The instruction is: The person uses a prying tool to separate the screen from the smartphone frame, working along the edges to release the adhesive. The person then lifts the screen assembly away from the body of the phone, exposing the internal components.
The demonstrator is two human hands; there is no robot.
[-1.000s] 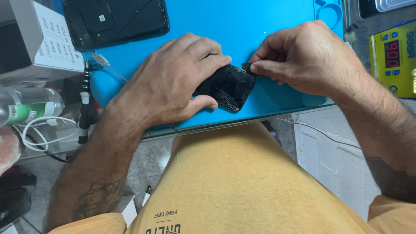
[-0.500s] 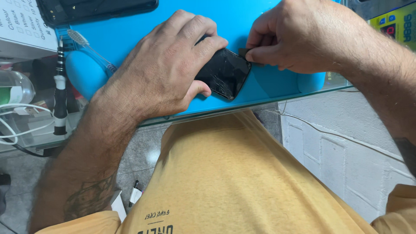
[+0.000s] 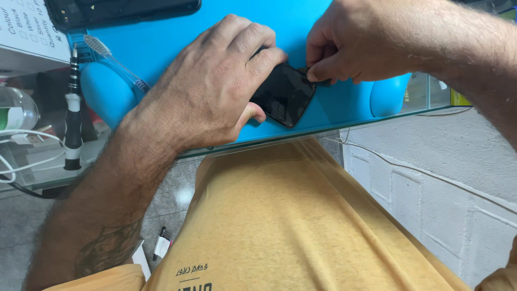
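While the left hand (image 3: 215,91) clamps the dark phone (image 3: 284,94) flat, the right hand (image 3: 355,43) pinches its corner — grip tight.

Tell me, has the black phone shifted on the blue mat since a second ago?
No. The phone lies by the mat's front edge under the left hand as before; only the camera moved.

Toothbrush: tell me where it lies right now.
In the head view the toothbrush lies at upper left on the blue mat, slanting toward the left hand, just right of the upright screwdriver and below the dark tablet.
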